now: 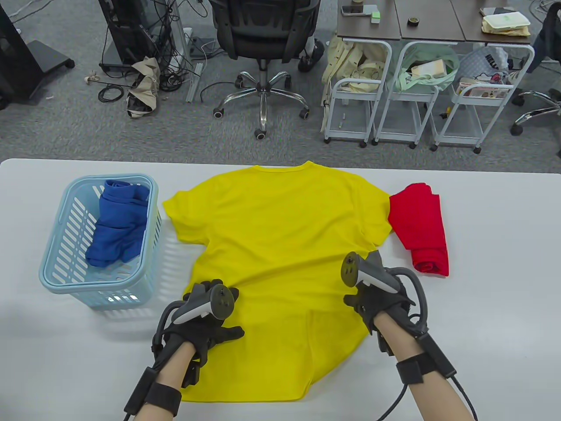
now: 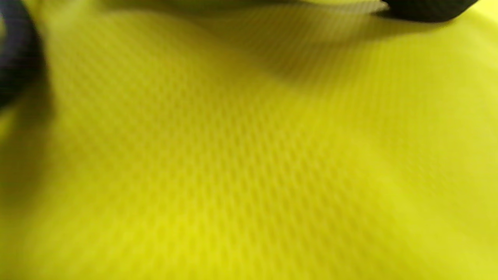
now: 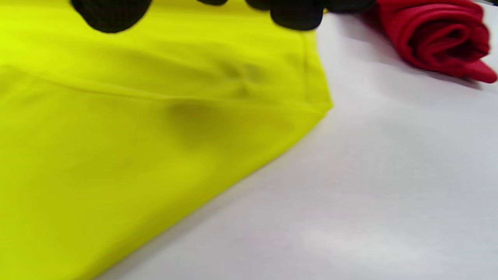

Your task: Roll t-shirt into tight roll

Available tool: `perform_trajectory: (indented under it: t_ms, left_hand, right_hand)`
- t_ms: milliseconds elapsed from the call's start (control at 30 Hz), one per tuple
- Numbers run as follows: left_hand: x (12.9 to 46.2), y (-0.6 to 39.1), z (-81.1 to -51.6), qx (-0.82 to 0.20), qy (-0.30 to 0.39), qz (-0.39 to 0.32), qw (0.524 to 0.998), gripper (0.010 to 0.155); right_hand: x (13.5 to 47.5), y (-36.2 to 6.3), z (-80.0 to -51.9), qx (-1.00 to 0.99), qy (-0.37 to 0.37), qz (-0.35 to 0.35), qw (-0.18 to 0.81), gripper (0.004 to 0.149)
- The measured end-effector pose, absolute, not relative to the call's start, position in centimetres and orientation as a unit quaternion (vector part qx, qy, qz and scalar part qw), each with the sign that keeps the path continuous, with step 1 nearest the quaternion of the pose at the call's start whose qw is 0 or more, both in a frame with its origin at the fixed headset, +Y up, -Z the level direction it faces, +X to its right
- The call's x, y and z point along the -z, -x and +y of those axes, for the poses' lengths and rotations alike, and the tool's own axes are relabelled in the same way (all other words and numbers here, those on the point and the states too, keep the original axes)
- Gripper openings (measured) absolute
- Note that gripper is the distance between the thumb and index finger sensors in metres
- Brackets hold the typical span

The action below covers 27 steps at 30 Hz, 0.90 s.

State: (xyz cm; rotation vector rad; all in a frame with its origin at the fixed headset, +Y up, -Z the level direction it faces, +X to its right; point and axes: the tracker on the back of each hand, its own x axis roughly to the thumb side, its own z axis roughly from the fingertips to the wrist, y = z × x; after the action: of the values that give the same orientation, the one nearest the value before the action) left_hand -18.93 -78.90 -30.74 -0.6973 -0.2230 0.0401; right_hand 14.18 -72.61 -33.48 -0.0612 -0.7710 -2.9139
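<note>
Yellow t-shirt hem under forearm

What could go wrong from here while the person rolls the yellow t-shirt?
1. The yellow t-shirt lies with its lower right side folded at a slant, so the roll may come out crooked or loose.
2. The red roll touches its right sleeve and might get dragged along.
</note>
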Motion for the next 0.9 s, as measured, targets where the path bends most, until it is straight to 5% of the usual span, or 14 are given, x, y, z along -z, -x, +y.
perform_trajectory:
  t_ms: [167, 300, 433, 500, 700, 900]
  left_hand:
    - [30.6, 19.0, -78.9, -0.017, 0.342, -0.102, 0.934, 0.088]
    - [30.6, 19.0, -78.8, -0.014, 0.343, -0.099, 0.934, 0.088]
    - [30.6, 18.9, -78.8, -0.009, 0.343, -0.097, 0.934, 0.087]
    - [30.6, 18.8, -78.8, -0.007, 0.343, -0.096, 0.934, 0.088]
    - [30.6, 18.7, -78.8, -0.007, 0.342, -0.095, 0.935, 0.087]
    - [30.6, 18.7, -78.9, -0.007, 0.343, -0.094, 0.935, 0.087]
  right_hand:
    - [31.5, -12.9, -75.6, 0.939, 0.03, -0.309, 0.146, 0.088]
    - [31.1, -17.1, -76.2, 0.934, 0.047, -0.339, 0.105, 0.097]
    - [30.9, -21.6, -75.2, 0.925, -0.023, -0.346, 0.156, 0.103]
    - [30.8, -22.4, -74.4, 0.92, -0.043, -0.338, 0.193, 0.097]
    - [31.9, -19.9, -72.6, 0.959, -0.007, -0.28, 0.05, 0.058]
    - [33.4, -16.4, -74.9, 0.964, -0.018, -0.228, 0.133, 0.061]
